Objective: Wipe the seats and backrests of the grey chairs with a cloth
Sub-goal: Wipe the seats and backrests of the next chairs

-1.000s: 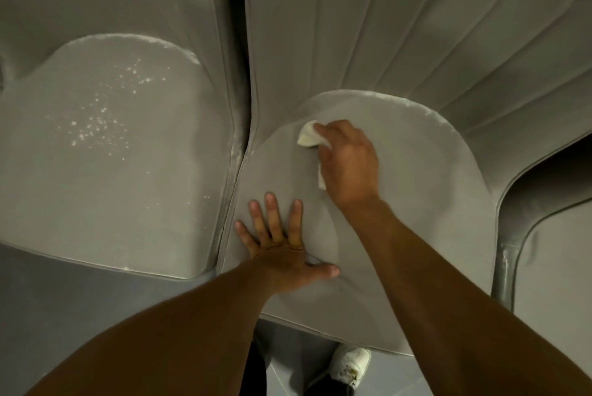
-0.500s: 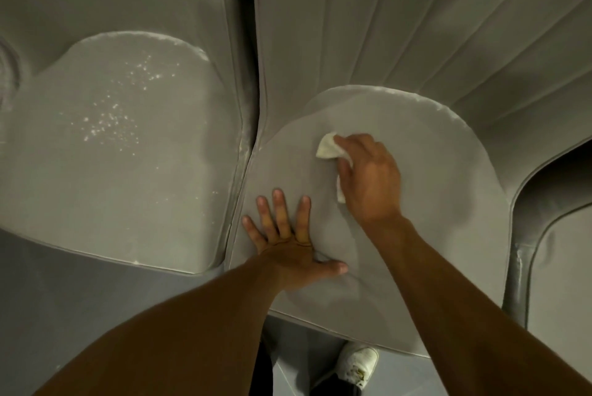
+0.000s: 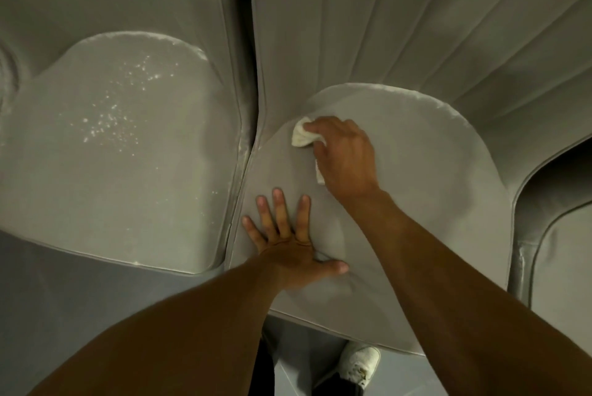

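One hand (image 3: pixel 344 157) grips cloth (image 3: pixel 301 136), pressing seat (image 3: pixel 432 203).

From my screen the middle seat (image 3: pixel 416 203) looked like matt grey fabric, smooth, and soft enough to dimple under the flat left hand (image 3: pixel 288 254). I took its backrest (image 3: pixel 400 27) for the same matt upholstery, stitched into padded ribs. The cloth (image 3: pixel 301 139) bunched in the right hand (image 3: pixel 347 162) was a crumpled off-white fabric. The left seat (image 3: pixel 112 187) wore the same matt grey cover, dusted with pale specks (image 3: pixel 109 123) and powdery white along its rim. The shoe (image 3: pixel 360 363) looked white and scuffed, and the floor (image 3: pixel 48 299) a smooth, dull grey
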Tool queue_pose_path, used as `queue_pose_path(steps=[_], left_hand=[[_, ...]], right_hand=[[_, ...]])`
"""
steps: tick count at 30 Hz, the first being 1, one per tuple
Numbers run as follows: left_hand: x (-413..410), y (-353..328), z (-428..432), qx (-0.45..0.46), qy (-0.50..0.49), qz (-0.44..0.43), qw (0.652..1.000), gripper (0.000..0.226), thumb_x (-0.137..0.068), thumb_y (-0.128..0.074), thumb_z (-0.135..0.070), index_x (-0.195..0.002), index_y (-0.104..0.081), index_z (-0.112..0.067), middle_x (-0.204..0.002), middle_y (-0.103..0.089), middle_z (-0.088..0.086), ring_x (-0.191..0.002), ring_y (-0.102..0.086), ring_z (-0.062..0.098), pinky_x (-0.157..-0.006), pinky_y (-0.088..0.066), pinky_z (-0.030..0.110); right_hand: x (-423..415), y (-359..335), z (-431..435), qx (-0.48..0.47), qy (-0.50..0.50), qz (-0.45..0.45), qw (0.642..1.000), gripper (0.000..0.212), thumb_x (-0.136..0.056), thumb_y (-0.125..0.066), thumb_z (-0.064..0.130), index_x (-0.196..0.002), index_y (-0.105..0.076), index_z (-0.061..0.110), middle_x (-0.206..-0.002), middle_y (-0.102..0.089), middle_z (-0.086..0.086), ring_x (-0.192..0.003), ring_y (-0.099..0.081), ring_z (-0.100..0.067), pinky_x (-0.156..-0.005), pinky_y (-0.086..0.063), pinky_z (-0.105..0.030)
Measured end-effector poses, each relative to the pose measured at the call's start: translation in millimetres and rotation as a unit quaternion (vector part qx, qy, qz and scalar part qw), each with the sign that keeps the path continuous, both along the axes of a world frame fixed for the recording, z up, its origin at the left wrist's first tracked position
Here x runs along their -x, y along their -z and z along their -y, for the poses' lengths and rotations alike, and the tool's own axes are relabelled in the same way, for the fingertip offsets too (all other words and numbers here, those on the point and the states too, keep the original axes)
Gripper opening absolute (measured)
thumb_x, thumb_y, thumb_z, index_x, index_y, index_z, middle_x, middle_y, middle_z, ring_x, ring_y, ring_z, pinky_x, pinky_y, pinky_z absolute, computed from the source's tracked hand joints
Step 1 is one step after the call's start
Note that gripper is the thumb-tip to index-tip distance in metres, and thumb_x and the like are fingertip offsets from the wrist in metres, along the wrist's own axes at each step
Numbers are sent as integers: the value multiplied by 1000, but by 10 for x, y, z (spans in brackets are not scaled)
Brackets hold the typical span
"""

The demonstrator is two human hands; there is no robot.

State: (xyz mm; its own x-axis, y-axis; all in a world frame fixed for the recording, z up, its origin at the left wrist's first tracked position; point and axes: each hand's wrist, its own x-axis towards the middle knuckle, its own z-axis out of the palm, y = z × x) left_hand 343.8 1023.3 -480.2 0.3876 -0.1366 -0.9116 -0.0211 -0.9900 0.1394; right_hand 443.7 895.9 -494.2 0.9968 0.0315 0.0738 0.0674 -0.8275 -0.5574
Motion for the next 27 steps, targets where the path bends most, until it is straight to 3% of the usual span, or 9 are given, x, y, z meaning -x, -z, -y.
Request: queue_pose_path(steps=[4,8,10,15,22,25,27], left_hand=[[13,35,-13,6,-3,8,1000,137,-66,-46,-97,-118,62,-31,-122,72,16,-114,66,44,-103,30,72],[35,76,-10,3,-3,20,1000,138,-66,-49,-96,-116,64,-34,-124,71,14,-111,68,41,-99,36,70],[35,92,-13,-2,-3,26,1000,138,-67,-49,-95,-119,63,-34,-125,71,14,-111,68,41,-97,37,69],[19,53,-3,-6,-7,10,1000,138,-64,-46,-98,-115,64,-33,-122,72,15,-111,67,42,-100,34,71],[18,49,-14,3,-7,8,1000,137,-66,-47,-97,-111,66,-34,-123,72,15,-112,67,42,-101,33,71],[26,67,-9,2,-10,22,1000,138,-66,-48,-96,-113,66,-35,-126,70,15,-114,66,42,-102,31,72],[21,64,1,-3,-11,20,1000,138,-66,-49,-95,-111,67,-35,-124,71,15,-112,67,41,-101,33,71]], right_hand=[[-134,-20,180,18,164,-11,986,21,-84,-64,10,-104,-67,14,-98,-69,-11,-92,-61,-36,-81,-48,-43],[-492,-29,23,-49,312,-29,948,15,-87,-61,11,-99,-67,15,-98,-69,-10,-97,-62,-32,-81,-45,-38],[-510,-20,-127,-69,307,-63,947,18,-90,-60,11,-105,-66,18,-101,-69,-11,-100,-61,-30,-83,-44,-36],[-202,-123,-92,-2,102,-53,993,28,-88,-60,6,-114,-66,15,-96,-67,-17,-93,-60,-37,-81,-48,-43],[-465,-80,282,2,331,-76,941,17,-93,-57,21,-109,-62,20,-101,-65,-15,-101,-59,-34,-81,-43,-39],[-529,-85,66,-57,350,-81,931,19,-92,-57,19,-110,-63,22,-102,-66,-13,-102,-60,-32,-82,-42,-38],[-483,-63,12,-59,292,-78,951,19,-93,-57,18,-110,-64,21,-102,-66,-14,-103,-59,-33,-83,-42,-39]])
